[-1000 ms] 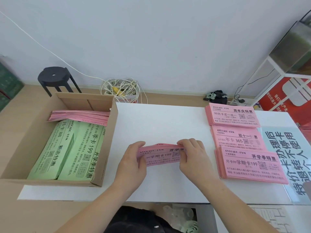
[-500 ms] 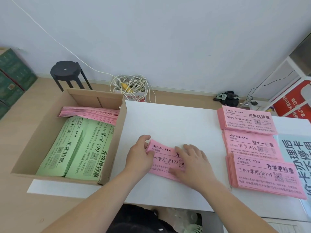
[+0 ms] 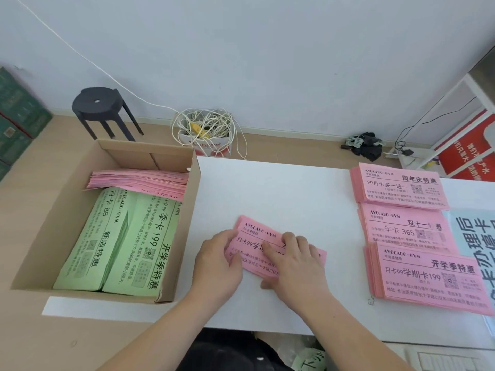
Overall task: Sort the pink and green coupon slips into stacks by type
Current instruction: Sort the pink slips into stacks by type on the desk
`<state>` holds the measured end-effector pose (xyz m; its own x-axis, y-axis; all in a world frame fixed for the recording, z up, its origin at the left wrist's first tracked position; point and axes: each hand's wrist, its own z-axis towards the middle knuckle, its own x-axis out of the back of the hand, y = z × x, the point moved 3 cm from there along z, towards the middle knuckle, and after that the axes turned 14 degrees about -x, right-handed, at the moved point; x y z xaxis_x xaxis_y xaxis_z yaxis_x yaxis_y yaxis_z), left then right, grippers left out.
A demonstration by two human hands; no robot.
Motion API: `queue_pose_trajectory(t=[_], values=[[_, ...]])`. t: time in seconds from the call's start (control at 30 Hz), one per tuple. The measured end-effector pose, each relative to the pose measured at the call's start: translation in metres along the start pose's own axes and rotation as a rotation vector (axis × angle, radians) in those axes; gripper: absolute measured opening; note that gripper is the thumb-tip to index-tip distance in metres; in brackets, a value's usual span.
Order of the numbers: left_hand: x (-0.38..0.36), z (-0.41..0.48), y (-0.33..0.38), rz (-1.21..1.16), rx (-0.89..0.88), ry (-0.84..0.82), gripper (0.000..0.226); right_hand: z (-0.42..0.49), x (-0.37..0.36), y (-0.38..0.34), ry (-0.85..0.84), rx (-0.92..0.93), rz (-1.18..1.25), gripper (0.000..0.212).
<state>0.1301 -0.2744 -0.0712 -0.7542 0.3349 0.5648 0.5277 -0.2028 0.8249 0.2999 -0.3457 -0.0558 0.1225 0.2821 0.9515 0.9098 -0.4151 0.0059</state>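
3 pink stacks point(image 3: 399, 187) lie sorted right of the cardboard box point(image 3: 61, 204). The left hand point(image 3: 217, 266) pinches and the right hand point(image 3: 292, 263) presses flat a pink bundle point(image 3: 257, 234). Green slips point(image 3: 139, 242) remain boxed.

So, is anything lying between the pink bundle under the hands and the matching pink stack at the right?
Nothing visible. Only bare white table lies between the pink bundle and the nearest right-hand stack, whose print matches it. The middle stack and far stack sit farther back, off that path.

Before me, pink slips point(image 3: 257, 235) printed in black lie on the white surface point(image 3: 281, 188), pale green slips point(image 3: 120, 236) with black print fill the brown cardboard box point(image 3: 128, 156), and the stool point(image 3: 97, 101) is black.
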Motion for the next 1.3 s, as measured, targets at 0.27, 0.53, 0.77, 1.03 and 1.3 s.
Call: queue_pose_trajectory(t=[0.27,0.53,0.77,1.03,1.3], values=[[-0.004,-0.018,0.018,0.012,-0.280,-0.193,0.032,-0.004,0.038,-0.005,-0.344,-0.209,0.280,0.040],[0.007,-0.020,0.014,-0.170,-0.081,-0.315,0.038,-0.004,0.030,-0.013,-0.354,-0.283,0.266,0.057],[0.014,-0.018,0.002,-0.092,0.011,-0.185,0.037,-0.005,0.027,-0.013,-0.305,-0.328,0.292,0.055],[0.018,-0.012,0.011,-0.338,0.092,-0.088,0.033,-0.007,0.029,-0.013,-0.216,-0.285,0.226,0.050],[-0.007,-0.043,0.019,-0.012,-0.190,-0.301,0.044,-0.007,0.033,-0.007,-0.256,-0.292,0.360,0.059]])
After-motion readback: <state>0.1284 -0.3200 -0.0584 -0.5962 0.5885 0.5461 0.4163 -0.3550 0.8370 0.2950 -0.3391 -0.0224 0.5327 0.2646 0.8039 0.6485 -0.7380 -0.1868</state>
